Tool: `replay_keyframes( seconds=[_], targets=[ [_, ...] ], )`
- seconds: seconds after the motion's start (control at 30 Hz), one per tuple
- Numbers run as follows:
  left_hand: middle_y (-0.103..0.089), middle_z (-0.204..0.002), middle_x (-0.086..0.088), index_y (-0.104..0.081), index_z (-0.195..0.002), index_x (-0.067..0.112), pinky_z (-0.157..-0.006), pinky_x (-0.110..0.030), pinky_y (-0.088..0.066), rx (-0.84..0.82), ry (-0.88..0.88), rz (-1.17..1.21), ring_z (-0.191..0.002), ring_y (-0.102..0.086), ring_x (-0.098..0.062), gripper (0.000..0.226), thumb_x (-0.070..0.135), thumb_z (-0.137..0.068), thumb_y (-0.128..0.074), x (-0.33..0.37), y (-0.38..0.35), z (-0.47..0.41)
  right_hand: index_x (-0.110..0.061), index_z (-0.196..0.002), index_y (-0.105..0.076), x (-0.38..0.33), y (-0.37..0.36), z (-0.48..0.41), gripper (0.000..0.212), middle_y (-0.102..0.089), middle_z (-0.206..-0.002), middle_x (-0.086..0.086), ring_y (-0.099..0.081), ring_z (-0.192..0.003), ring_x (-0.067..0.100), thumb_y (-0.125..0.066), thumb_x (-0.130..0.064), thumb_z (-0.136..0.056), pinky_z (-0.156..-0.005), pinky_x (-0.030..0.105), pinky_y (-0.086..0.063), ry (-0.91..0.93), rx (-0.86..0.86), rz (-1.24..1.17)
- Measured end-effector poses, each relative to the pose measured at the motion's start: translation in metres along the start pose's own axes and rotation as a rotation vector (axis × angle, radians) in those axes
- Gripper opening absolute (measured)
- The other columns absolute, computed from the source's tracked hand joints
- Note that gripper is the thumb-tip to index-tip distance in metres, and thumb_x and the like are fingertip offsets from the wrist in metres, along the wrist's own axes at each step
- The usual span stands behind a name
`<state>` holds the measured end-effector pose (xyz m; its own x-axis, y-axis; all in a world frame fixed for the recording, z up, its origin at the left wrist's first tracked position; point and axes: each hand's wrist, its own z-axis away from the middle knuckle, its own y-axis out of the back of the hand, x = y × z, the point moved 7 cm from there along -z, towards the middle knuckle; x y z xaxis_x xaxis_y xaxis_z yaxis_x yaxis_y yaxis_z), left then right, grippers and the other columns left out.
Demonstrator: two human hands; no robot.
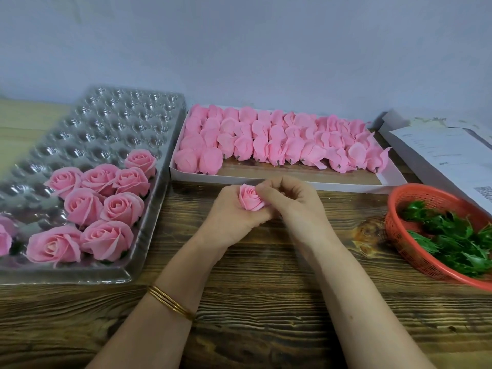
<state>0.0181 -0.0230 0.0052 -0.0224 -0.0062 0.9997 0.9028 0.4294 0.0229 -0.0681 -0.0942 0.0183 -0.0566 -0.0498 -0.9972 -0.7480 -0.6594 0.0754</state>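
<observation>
A pink rose head (250, 200) is held over the middle of the wooden table (266, 302). My left hand (231, 211) cups it from below and the left. My right hand (292, 201) pinches its right-side petals with curled fingers. The flower's underside is hidden by my fingers. A white box (292, 182) behind my hands holds several rows of unopened pink rose heads (279, 142). To the left, a clear plastic tray with moulded cups (111, 121) carries several opened pink roses (101, 203).
An orange mesh basket (399, 209) at the right edge contains green leaf-like calyx pieces (452, 241). White cardboard with printed paper (439, 153) lies behind the basket. A plain wall stands just past the table. A gold bangle (170, 302) circles my left wrist.
</observation>
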Motion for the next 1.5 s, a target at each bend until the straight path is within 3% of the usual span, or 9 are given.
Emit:
replay_keyframes(
  seconds=[0.23,0.33,0.43,0.57,0.73,1.1,1.27,1.4,1.5],
  targets=[
    [-0.067,-0.06,0.006,-0.073,-0.077,0.022,-0.054,-0.014,-0.049,0.089,0.053,0.012,-0.055,-0.059,-0.001,0.01,0.016,-0.082,-0.079,-0.004,0.005,-0.001,-0.013,-0.086,-0.073,0.005,0.002,0.0,0.023,-0.073,-0.089,0.013,-0.067,-0.08,0.022,-0.066,-0.035,-0.086,-0.076,0.037,-0.054,-0.042,0.056,-0.106],
    [-0.067,-0.061,0.004,-0.071,-0.072,0.021,-0.057,-0.015,-0.049,0.183,0.046,0.034,-0.058,-0.061,-0.003,0.014,0.018,-0.083,-0.079,-0.004,0.013,-0.002,-0.006,-0.091,-0.071,0.009,0.007,-0.003,0.02,-0.072,-0.089,0.013,-0.067,-0.086,0.029,-0.053,-0.014,-0.094,-0.075,0.037,-0.056,-0.085,0.123,-0.185],
    [-0.069,-0.069,-0.003,-0.073,-0.081,0.006,-0.066,-0.022,-0.054,0.259,0.021,0.104,-0.068,-0.063,-0.008,0.013,0.017,-0.081,-0.079,-0.001,0.019,-0.002,-0.005,-0.09,-0.067,0.011,0.001,0.0,0.021,-0.07,-0.08,0.009,-0.066,-0.075,0.017,-0.052,0.004,-0.079,-0.063,0.027,-0.055,-0.118,0.062,-0.241],
    [-0.065,-0.066,0.0,-0.067,-0.073,0.01,-0.062,-0.022,-0.054,0.312,0.018,0.225,-0.066,-0.062,-0.01,0.013,0.009,-0.081,-0.077,0.002,0.019,0.001,-0.007,-0.089,-0.064,0.006,-0.014,0.004,0.037,-0.067,-0.071,-0.006,-0.063,-0.07,0.007,-0.06,0.025,-0.069,-0.064,0.017,-0.053,0.001,-0.062,-0.017],
    [-0.055,-0.056,-0.001,-0.057,-0.062,0.013,-0.052,-0.022,-0.047,0.317,0.058,0.297,-0.054,-0.052,-0.011,0.029,0.006,-0.084,-0.073,-0.002,0.014,0.0,-0.012,-0.089,-0.062,0.007,-0.028,0.006,0.038,-0.061,-0.069,-0.01,-0.057,-0.067,0.007,-0.082,0.007,-0.064,-0.065,0.025,-0.051,0.097,-0.031,0.171],
    [-0.051,-0.056,-0.003,-0.056,-0.059,0.014,-0.058,-0.024,-0.045,0.231,0.03,0.319,-0.057,-0.047,-0.016,0.032,0.003,-0.084,-0.074,-0.001,0.013,-0.004,-0.03,-0.067,-0.057,0.003,-0.024,0.009,0.026,-0.059,-0.058,-0.015,-0.056,-0.057,0.008,-0.081,-0.021,-0.064,-0.059,0.037,-0.053,0.192,0.101,0.267],
    [-0.052,-0.058,-0.007,-0.062,-0.056,0.015,-0.06,-0.023,-0.05,0.136,0.029,0.323,-0.059,-0.049,-0.017,0.026,0.01,-0.076,-0.079,0.002,0.012,-0.005,-0.029,-0.063,-0.061,0.001,-0.029,0.008,0.038,-0.056,-0.052,-0.018,-0.049,-0.053,-0.004,-0.078,0.004,-0.072,-0.056,0.012,-0.042,0.204,-0.025,0.144],
    [-0.057,-0.067,-0.011,-0.069,-0.058,0.018,-0.064,-0.025,-0.055,0.102,0.077,0.341,-0.068,-0.056,-0.022,0.02,0.031,-0.055,-0.083,0.003,0.011,-0.003,-0.031,-0.061,-0.069,0.003,-0.032,0.008,0.045,-0.058,-0.052,-0.012,-0.053,-0.056,-0.001,-0.07,0.012,-0.076,-0.06,0.013,-0.046,0.16,-0.134,0.026],
    [-0.057,-0.063,-0.008,-0.067,-0.057,0.016,-0.063,-0.025,-0.055,0.148,0.081,0.357,-0.065,-0.056,-0.019,0.018,0.019,-0.067,-0.082,0.0,0.012,-0.004,-0.028,-0.077,-0.069,0.002,-0.032,0.008,0.038,-0.063,-0.057,-0.013,-0.058,-0.059,-0.002,-0.074,0.01,-0.075,-0.063,0.013,-0.048,0.162,-0.123,0.025]
  ],
)
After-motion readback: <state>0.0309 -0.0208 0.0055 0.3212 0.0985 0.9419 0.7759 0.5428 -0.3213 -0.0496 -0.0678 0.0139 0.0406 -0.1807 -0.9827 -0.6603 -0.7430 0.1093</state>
